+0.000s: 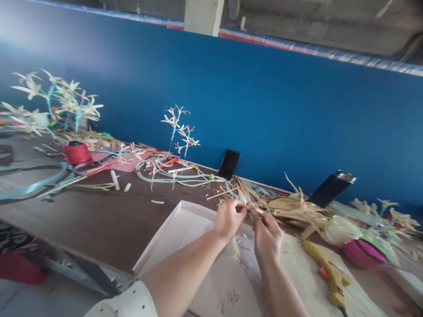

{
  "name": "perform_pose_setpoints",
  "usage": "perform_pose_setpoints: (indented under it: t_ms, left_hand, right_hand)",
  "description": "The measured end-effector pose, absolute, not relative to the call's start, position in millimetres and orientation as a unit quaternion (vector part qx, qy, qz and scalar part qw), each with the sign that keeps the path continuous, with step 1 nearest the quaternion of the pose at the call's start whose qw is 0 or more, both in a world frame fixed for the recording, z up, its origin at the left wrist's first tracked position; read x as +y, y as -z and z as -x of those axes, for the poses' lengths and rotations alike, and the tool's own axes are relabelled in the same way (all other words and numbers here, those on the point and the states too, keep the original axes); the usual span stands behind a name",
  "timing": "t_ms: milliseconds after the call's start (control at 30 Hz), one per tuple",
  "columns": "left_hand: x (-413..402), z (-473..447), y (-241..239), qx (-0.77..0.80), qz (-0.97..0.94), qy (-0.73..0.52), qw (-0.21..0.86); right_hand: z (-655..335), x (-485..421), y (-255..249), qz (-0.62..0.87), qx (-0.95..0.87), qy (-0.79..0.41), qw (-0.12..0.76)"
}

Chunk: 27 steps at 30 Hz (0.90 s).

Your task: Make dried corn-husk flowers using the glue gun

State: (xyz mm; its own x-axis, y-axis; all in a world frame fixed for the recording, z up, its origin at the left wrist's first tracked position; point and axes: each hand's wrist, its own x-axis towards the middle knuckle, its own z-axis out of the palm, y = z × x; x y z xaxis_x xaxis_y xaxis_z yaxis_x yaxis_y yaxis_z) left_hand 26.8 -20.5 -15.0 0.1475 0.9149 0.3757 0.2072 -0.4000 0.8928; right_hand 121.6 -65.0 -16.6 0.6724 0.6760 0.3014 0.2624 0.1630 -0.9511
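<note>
Above the far edge of a shallow white box lid [178, 237], my left hand [230, 219] and my right hand [268, 233] come close together. Both are closed in a pinch, thumb against fingers. Whatever sits between the fingertips is small and blurred, so I cannot name it. Just behind the fingers lie dry pale husk strips [291, 209]. Thin pale scraps [238, 251] rest in the lid between my wrists, and "246" is written on it in reddish marks.
A yellow glue gun [327, 273] lies on printed paper at right, near a pink pouch [363, 253]. Behind stand a dark phone [229, 164] and a tilted black flask [332, 189]. Husk flowers [68, 99], blue ribbon [33, 187] and a red roll [77, 152] are at left.
</note>
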Motion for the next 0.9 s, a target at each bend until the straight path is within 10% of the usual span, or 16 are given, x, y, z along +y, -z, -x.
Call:
perform_pose_setpoints:
  t_ms: [333,900]
  left_hand:
    - [5.4,-7.3,19.7,0.473,-0.613,-0.52,0.362]
    - [-0.2,-15.8,12.0,0.308,-0.539,-0.543,0.566]
  right_hand:
    - [-132.5,-62.0,20.1,0.48,-0.302,-0.286,0.772]
    - [-131.1,-66.5,16.6,0.461,-0.342,-0.429,0.698]
